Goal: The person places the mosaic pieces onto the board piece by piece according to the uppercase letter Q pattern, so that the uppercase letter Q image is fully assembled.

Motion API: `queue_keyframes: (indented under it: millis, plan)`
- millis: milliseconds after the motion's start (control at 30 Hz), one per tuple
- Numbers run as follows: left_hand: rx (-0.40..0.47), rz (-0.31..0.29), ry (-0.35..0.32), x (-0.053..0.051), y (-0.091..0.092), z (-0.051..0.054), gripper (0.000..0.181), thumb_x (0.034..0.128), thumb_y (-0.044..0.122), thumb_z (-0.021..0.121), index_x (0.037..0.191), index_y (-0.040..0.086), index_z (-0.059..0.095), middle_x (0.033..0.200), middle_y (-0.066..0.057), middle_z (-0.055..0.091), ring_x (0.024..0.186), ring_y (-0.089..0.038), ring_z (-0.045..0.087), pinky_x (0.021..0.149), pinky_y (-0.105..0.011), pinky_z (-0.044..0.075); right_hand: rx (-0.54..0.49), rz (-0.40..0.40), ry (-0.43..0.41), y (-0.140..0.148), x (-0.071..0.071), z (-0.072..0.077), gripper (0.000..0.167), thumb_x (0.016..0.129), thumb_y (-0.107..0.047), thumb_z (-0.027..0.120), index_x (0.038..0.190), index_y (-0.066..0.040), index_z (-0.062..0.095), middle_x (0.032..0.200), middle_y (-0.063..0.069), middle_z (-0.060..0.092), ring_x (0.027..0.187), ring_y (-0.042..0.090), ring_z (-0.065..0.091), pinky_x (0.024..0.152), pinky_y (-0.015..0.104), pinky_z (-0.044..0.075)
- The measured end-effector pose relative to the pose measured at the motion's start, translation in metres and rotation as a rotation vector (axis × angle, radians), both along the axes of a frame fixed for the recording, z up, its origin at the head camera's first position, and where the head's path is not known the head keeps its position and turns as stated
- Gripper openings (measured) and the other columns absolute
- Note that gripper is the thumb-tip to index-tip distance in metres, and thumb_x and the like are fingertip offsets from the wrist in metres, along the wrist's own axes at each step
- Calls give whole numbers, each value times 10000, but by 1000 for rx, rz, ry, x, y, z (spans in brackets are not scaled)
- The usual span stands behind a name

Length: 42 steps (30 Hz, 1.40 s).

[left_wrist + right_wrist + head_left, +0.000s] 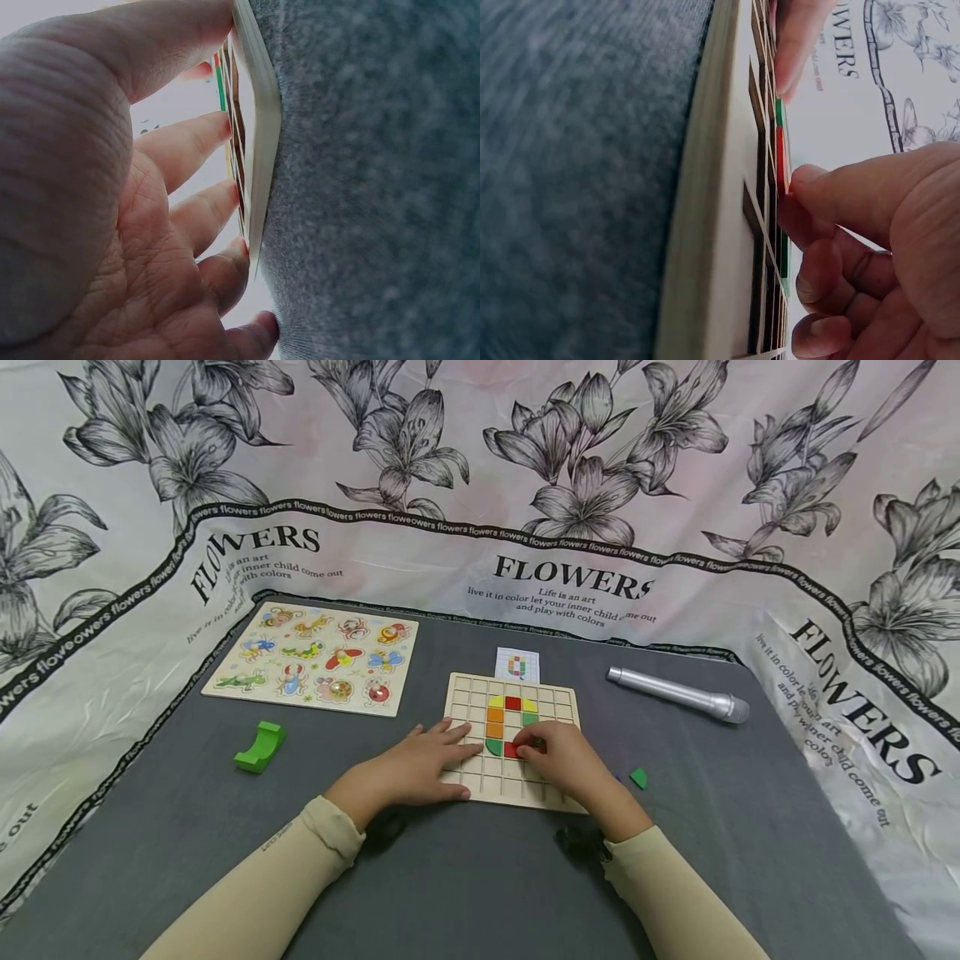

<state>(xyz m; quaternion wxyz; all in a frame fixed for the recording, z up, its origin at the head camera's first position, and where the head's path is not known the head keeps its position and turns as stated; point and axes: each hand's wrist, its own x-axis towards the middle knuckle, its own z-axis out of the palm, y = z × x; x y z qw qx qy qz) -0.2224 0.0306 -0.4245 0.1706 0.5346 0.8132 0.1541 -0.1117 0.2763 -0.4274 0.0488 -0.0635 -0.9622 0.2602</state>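
A wooden grid board (491, 787) lies on the grey table with coloured tiles in its cells. My left hand (416, 764) rests spread on the board's left side, its fingertips touching the surface and edge. With thumb and forefinger, my right hand (566, 760) pinches a red tile (511, 750) in a lower cell, beside a green rounded tile (493, 747). Orange tiles (495, 722) stand in a column above, topped by a yellow tile (496, 701) and another red tile (513, 702). A green tile (530, 718) sits on the right; my right hand hides the cells below it.
Behind the board lies a pattern card (517, 665). A loose green piece (638, 777) is right of my right forearm. Farther off are a silver microphone (678, 695), an insect picture board (307, 657) and a green curved block (260, 747). Flower-printed cloth (420, 560) borders the table.
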Motion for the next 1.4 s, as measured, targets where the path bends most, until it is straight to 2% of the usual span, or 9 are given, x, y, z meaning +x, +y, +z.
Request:
queue_keyframes:
  millis: [67,200,400,533,667,833,967,1167,1400]
  plan:
    - [-1,-1,0,0,1,-1,736,1020,413,763,1663,179,490,1798,-130,303,1690,-416,193,1320,-719,170,1,5,4,2,1,1,106,1041,-137,743,1090,-133,837,1110,33,799,919,172,649,878,407,565]
    - [-1,3,-4,0,2,-1,738,1020,414,764,1664,181,488,1799,-129,301,1690,-417,192,1322,-717,166,-11,-8,50,13,8,9,136,1054,-122,723,1133,-118,833,1136,55,795,861,179,619,793,383,547]
    - [-11,7,-10,1,0,0,739,1023,402,763,1671,190,478,1805,-127,286,1694,-420,173,1329,-712,142,-29,-132,105,60,32,24,207,1092,-110,659,1253,-52,777,1154,135,761,795,194,603,685,367,503]
    - [-16,13,-7,1,0,-1,736,1023,404,762,1672,207,477,1808,-115,278,1696,-415,166,1333,-706,133,-7,-190,75,90,56,21,228,1089,-135,670,1277,-41,759,1168,156,753,821,204,618,688,368,503]
    - [-19,23,-6,0,-3,0,743,1020,405,764,1674,208,473,1810,-111,273,1698,-414,160,1336,-703,125,-17,-188,5,110,80,13,254,1065,-175,718,1270,-32,762,1138,149,749,852,186,650,701,356,527]
    - [-8,22,-10,-1,-5,0,746,1018,400,768,1671,188,477,1806,-129,281,1692,-427,173,1328,-716,134,-64,-163,-77,128,103,5,283,1026,-170,772,1257,-7,761,1021,65,728,850,127,635,710,299,520]
    - [-4,23,-10,-2,-7,1,744,1016,394,770,1669,187,481,1805,-131,284,1691,-430,176,1325,-720,138,-81,-157,-81,133,107,0,297,1009,-186,798,1243,-7,763,954,16,707,801,97,598,689,265,492]
    - [2,8,-5,-2,-3,-2,749,1014,406,772,1668,185,481,1801,-134,293,1688,-433,186,1317,-732,153,-78,-172,-64,129,107,-4,234,1010,-170,791,1185,-17,769,934,25,703,793,125,584,680,286,470]
    - [-2,2,-7,0,0,-1,750,1012,403,777,1666,182,484,1802,-129,293,1691,-427,181,1321,-726,149,-61,-209,-76,121,107,-7,237,1011,-178,774,1177,-15,731,1007,75,703,859,167,594,729,330,488]
